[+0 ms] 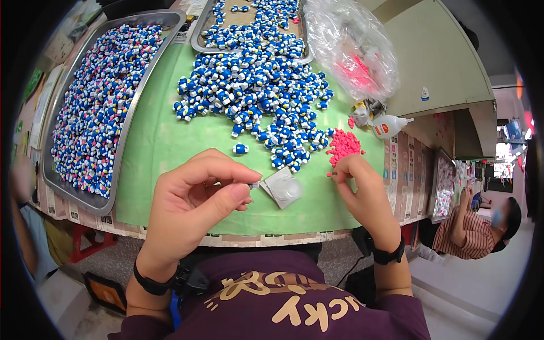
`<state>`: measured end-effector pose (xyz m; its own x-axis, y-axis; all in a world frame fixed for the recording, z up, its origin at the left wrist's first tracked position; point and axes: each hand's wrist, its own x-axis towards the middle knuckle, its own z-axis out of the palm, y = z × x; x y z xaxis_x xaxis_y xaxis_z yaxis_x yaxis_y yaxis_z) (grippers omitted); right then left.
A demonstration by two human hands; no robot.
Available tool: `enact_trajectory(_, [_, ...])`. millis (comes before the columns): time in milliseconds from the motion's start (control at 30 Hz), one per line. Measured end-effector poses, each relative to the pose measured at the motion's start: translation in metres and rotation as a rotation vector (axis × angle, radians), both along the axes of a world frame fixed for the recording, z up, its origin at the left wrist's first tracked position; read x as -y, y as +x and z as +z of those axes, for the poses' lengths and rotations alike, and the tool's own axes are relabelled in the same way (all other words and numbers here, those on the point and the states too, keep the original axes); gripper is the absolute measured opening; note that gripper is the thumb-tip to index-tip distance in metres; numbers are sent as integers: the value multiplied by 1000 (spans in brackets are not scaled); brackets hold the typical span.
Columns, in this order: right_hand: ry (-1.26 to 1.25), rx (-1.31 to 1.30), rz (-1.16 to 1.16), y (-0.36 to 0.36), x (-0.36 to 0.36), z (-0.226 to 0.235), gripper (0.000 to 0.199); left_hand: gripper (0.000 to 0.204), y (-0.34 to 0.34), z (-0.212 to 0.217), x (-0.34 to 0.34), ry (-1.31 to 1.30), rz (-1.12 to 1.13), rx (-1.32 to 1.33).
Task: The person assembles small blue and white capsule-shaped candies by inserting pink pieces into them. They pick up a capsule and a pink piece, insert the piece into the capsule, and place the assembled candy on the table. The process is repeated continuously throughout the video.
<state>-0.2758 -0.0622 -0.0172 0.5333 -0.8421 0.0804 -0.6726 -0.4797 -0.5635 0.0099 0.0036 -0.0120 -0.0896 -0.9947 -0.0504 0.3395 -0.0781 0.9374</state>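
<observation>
My left hand (195, 198) is closed in a pinch on a small blue-and-white figure (255, 185), mostly hidden by the fingertips. Over at the right, my right hand (367, 195) pinches a tiny pink piece (329, 174) at the near side of a heap of pink pieces (344, 144). Between the hands lies a whitish square pad (275, 194) with a clear round dish (290, 188) on it. Beyond them spreads a big pile of blue-and-white figures (255, 96) with yellow marks; one loose figure (240, 149) lies apart from it.
A metal tray (102, 207) full of figures with pink bits stands at the left. Another metal tray (221, 51) is at the back. Behind the pink heap are a clear plastic bag (362, 51) and a white squeeze bottle (391, 126). A person (473, 229) sits farther right.
</observation>
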Motion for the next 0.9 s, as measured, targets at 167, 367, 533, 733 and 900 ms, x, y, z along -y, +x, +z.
enact_trajectory(167, [3, 4, 30, 3, 1, -2, 19, 13, -6, -1, 0, -7, -24, -25])
enact_trajectory(367, [-31, -20, 139, 4, 6, 5, 22, 15, -16, 2, -1, 10, -105, -29])
enact_trajectory(533, [-5, 326, 262, 31, -11, 42, 28, 18, -31, 7, 6, 67, -211, 12])
enact_trajectory(733, [-265, 413, 379, 57, -16, 42, 31, 15, -31, 4, 9, 76, -292, -238])
enact_trajectory(900, [-240, 488, 404, 62, -15, 40, 34, 13, -26, 2, 8, 70, -266, -300])
